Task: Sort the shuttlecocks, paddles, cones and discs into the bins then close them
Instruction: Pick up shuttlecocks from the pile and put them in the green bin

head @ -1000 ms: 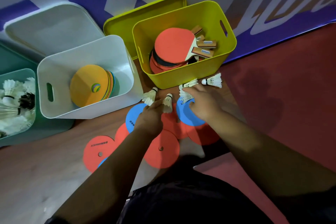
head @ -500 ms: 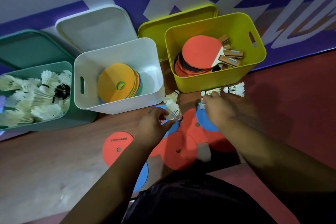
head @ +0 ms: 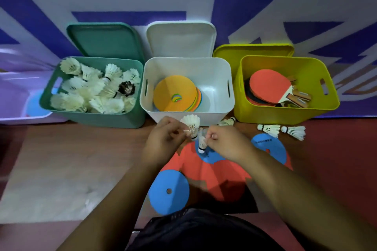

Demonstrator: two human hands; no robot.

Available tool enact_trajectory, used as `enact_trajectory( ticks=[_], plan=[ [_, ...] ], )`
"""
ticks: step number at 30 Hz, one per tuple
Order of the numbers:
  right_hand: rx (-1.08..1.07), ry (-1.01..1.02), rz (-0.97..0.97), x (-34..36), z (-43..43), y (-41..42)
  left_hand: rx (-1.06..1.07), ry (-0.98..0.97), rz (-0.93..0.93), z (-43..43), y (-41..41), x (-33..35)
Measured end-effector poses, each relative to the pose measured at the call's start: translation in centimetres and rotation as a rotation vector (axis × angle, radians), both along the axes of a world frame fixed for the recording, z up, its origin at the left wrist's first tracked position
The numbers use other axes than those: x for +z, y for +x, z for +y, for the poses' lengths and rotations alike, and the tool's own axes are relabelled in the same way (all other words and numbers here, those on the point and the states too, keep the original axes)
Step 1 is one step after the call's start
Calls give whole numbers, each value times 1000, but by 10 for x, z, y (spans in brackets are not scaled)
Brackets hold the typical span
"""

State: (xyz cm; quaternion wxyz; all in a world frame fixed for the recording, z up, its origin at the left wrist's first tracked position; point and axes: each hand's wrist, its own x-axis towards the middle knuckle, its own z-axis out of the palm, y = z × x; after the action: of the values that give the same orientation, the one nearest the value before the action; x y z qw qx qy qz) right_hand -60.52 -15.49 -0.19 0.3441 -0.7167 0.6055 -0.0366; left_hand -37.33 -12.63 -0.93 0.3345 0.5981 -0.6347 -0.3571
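Observation:
My left hand [head: 163,140] grips a white shuttlecock [head: 190,123] in front of the white bin [head: 224,112]. Close beside it, my right hand [head: 226,142] pinches a second shuttlecock [head: 202,142], cork end down. The green bin [head: 91,114] holds many shuttlecocks. Stacked cones [head: 175,96] lie in the white bin, and paddles [head: 269,85] in the yellow bin [head: 285,114]. Loose shuttlecocks [head: 271,129] [head: 294,131] [head: 227,122] lie by the yellow bin. Red and blue discs [head: 169,191] [head: 269,147] are spread on the floor under my hands.
Three lids stand open behind the bins: green [head: 104,40], white [head: 181,38], yellow [head: 253,51]. A pale purple bin [head: 12,108] with a blue disc sits at the far left. Behind the bins a blue and white wall rises.
The view has swung left, so all three bins now sit centred. Both hands lifted off the discs and came together, each holding a shuttlecock.

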Motion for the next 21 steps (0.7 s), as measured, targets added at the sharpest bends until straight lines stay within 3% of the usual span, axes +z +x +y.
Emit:
enact_trajectory(
  ticks=[10, 18, 21],
  plan=[
    [65, -250, -214, 51, -24, 142, 284, -90, 21, 24, 145, 23],
    [-170, -563, -365, 89, -76, 235, 418, -134, 36, 37, 239, 27],
    [-182, -571, -338, 94, -98, 261, 434, -119, 48, 36, 261, 30]
  ],
)
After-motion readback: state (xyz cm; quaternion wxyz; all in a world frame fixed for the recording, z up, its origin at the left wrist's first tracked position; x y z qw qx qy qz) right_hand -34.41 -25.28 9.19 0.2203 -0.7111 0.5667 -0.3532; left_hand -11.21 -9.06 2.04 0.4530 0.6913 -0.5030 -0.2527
